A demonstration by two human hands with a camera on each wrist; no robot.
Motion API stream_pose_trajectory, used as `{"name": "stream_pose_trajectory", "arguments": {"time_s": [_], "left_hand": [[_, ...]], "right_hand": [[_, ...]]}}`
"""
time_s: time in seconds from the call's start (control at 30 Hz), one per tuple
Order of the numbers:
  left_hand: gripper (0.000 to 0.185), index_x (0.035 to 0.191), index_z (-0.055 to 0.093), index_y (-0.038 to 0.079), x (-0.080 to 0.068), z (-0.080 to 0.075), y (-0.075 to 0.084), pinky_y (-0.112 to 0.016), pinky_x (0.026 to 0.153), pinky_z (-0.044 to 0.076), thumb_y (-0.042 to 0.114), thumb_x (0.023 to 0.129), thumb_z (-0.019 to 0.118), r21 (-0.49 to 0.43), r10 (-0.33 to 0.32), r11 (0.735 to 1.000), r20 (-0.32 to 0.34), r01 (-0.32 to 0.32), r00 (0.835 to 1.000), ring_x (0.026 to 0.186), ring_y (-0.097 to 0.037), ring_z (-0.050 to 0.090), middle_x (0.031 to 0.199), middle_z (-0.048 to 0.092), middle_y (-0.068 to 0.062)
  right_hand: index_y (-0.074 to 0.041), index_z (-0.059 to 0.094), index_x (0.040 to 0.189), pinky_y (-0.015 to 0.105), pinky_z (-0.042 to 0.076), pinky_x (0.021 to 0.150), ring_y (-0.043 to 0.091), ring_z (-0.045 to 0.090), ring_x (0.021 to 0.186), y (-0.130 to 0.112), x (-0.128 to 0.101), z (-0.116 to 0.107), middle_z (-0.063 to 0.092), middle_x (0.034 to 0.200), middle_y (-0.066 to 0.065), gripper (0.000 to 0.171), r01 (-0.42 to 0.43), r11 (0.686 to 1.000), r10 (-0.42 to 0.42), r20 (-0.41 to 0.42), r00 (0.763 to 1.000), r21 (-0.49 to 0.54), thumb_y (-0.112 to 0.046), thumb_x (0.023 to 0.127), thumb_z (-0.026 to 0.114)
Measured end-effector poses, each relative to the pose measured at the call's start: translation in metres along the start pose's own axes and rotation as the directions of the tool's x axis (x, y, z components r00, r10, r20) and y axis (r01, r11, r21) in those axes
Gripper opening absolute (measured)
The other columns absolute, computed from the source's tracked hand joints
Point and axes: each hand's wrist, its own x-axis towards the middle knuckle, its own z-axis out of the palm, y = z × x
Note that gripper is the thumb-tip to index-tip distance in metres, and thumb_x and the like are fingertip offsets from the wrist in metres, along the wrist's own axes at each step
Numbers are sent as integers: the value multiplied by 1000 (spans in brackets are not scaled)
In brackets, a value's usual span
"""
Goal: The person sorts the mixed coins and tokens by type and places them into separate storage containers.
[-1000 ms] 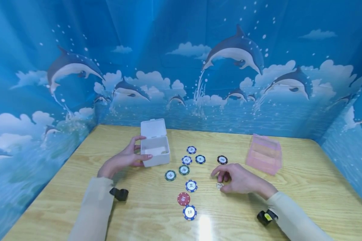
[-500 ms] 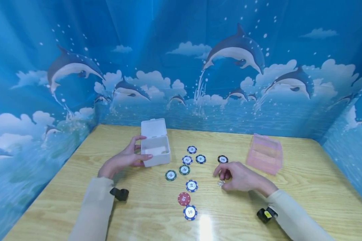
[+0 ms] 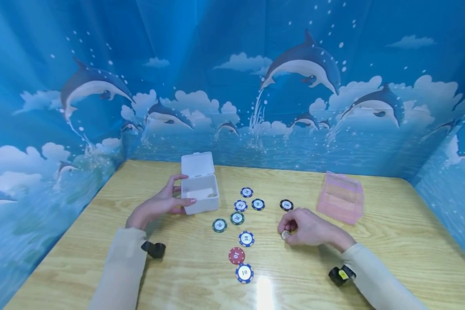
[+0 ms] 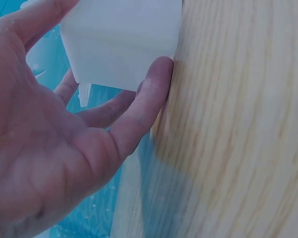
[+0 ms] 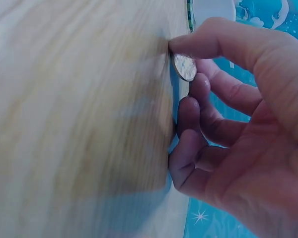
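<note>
My left hand [image 3: 160,202] grips the left side of a small white plastic box [image 3: 207,206], thumb at the near edge and fingers at the far side. The box's lid [image 3: 197,164] stands tilted back, and a small coin-like piece [image 3: 211,196] lies inside. In the left wrist view the fingers [image 4: 144,106] and thumb span the box's outer wall. To the right of the chips, my right hand [image 3: 308,228] pinches a silvery coin [image 3: 285,234] between thumb and fingers. The right wrist view has the coin [image 5: 185,67] tilted on edge, close to the tabletop.
Several poker chips lie mid-table, among them a red chip [image 3: 236,255], a green chip [image 3: 219,225] and a blue chip [image 3: 244,273]. A black chip [image 3: 286,205] is just beyond my right hand. A translucent pink box [image 3: 341,198] stands at the right. A dolphin-print curtain [image 3: 232,86] backs the table.
The right hand has shifted slightly away from me with the coin. Its fingers have closed in, and the coin has tipped up from flat. The left hand and white box stay put.
</note>
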Motion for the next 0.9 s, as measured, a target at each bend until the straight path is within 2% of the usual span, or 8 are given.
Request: {"name": "stream_pose_trajectory", "arguments": {"time_s": [0.2, 0.37, 0.53, 0.67, 0.9], "left_hand": [[100, 160, 0, 27, 0, 0, -1, -44, 101, 58, 26, 93, 76, -5, -1, 1000, 2, 1, 1000, 140, -48, 47, 163, 21, -24], [100, 159, 1, 28, 0, 0, -2, -44, 101, 58, 26, 93, 76, -16, -6, 1000, -1, 6, 1000, 139, -47, 48, 163, 22, -24], [99, 159, 3, 28, 0, 1, -1, -44, 100, 59, 28, 93, 76, -11, -9, 1000, -9, 9, 1000, 139, -45, 48, 163, 23, -22], [98, 158, 4, 29, 0, 1, 0, -44, 101, 58, 28, 93, 77, -12, -18, 1000, -12, 18, 1000, 139, -44, 48, 163, 23, -21], [98, 159, 3, 28, 0, 1, 0, -44, 101, 58, 27, 93, 76, -12, -13, 1000, -12, 13, 1000, 139, -45, 48, 163, 22, -22]], "right_hand": [[-15, 72, 90, 21, 54, 67, 8, 59, 73, 8, -1, -3, 65, 79, -3, 14, 31, 997, -30, -23, 999, 73, -10, 81, 82], [-19, 74, 84, 21, 55, 66, 4, 62, 71, 14, 0, -3, 69, 76, -8, 10, 75, 996, -71, -74, 995, 45, -15, 82, 83], [-22, 77, 86, 20, 57, 73, 1, 65, 77, 18, 0, -3, 74, 83, -11, 7, 112, 993, -107, -127, 986, 28, -15, 86, 81], [-21, 77, 90, 21, 57, 76, 1, 65, 81, 18, -1, -3, 74, 87, -11, 8, 113, 993, -107, -162, 981, 29, -13, 87, 78], [-18, 74, 90, 22, 56, 74, 5, 65, 85, 17, -1, -1, 72, 89, -8, 4, 71, 995, -53, -225, 973, 71, -16, 88, 77]]}}
